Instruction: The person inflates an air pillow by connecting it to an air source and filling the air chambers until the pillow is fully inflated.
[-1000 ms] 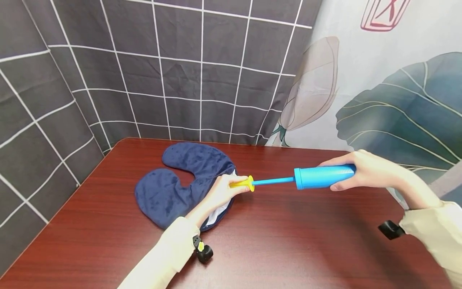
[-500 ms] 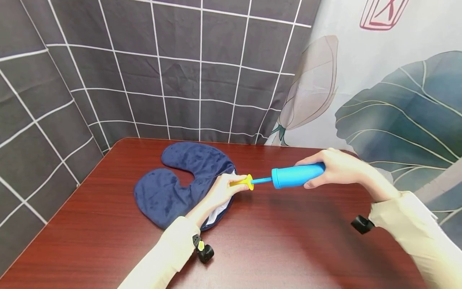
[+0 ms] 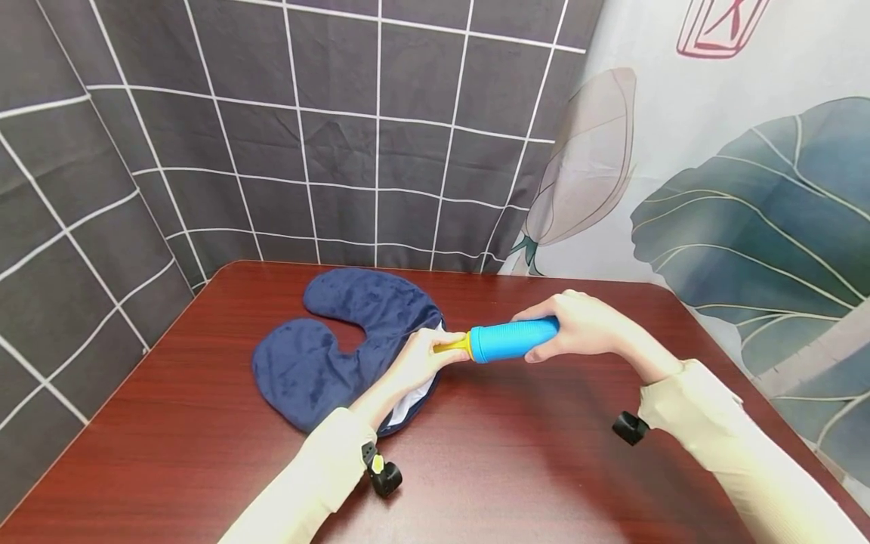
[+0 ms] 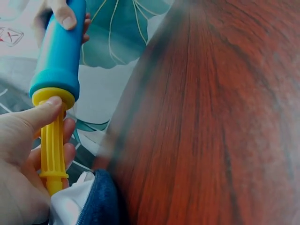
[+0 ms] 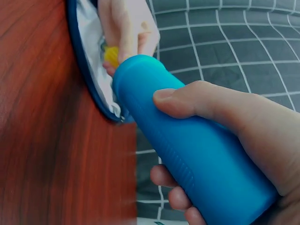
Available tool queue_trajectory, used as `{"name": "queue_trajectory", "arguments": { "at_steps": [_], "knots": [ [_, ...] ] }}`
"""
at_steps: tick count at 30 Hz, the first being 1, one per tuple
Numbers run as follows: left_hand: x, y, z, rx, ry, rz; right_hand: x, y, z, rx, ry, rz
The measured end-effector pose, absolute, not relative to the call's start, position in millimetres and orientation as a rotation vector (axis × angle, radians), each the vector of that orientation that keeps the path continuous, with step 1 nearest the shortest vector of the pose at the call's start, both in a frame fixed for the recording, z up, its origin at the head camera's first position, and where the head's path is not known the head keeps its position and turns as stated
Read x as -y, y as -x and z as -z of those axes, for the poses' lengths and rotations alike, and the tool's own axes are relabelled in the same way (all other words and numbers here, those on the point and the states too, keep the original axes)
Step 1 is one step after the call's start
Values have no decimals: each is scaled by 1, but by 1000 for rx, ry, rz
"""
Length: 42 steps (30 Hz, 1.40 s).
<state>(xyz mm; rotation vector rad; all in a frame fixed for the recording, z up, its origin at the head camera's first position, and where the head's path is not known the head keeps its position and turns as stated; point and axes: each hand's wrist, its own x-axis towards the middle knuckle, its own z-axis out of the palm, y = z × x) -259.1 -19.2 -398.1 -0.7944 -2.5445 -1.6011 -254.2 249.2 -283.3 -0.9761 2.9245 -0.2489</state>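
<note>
A navy U-shaped neck pillow (image 3: 306, 370) lies flat and slack on the table, its zip edge parted to show white lining (image 3: 411, 400). My left hand (image 3: 414, 361) grips the ribbed yellow nozzle end (image 4: 52, 145) of a hand pump, thumb near its flange; the nozzle's tip goes into the white lining, where it is hidden. The blue pump barrel (image 3: 513, 340) sits right against the yellow flange, with no rod showing between. My right hand (image 3: 578, 325) is wrapped round the barrel's far end, thumb along its side in the right wrist view (image 5: 206, 159).
The reddish-brown wooden table (image 3: 516, 468) spreads around and in front of the pillow. Behind it hangs a dark grey cloth (image 3: 340, 151) with a white grid. A pale curtain (image 3: 714, 189) with leaf prints hangs at the right. Each sleeve carries a black wrist camera (image 3: 630, 428).
My right hand has moved left with the barrel, sliding it over the blue rod until it meets the yellow flange. The left hand and pillow have stayed in place.
</note>
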Motion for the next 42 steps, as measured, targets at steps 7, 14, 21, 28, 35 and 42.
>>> {"name": "queue_trajectory", "arguments": {
  "at_steps": [7, 14, 21, 28, 35, 42],
  "knots": [
    [21, 260, 399, 2568, 781, 1575, -249, 252, 283, -2925, 958, 226],
    [21, 261, 398, 2581, 765, 1667, -271, 249, 269, -2897, 896, 261],
    [20, 261, 398, 2595, 738, 1631, -303, 242, 254, -2905, 793, 275],
    [20, 262, 402, 2591, 732, 1648, -333, 237, 247, -2899, 714, 299],
    [22, 262, 402, 2590, 734, 1642, -358, 231, 239, -2939, 662, 293],
    [21, 261, 401, 2589, 722, 1642, -372, 226, 234, -2970, 635, 294]
  ]
}}
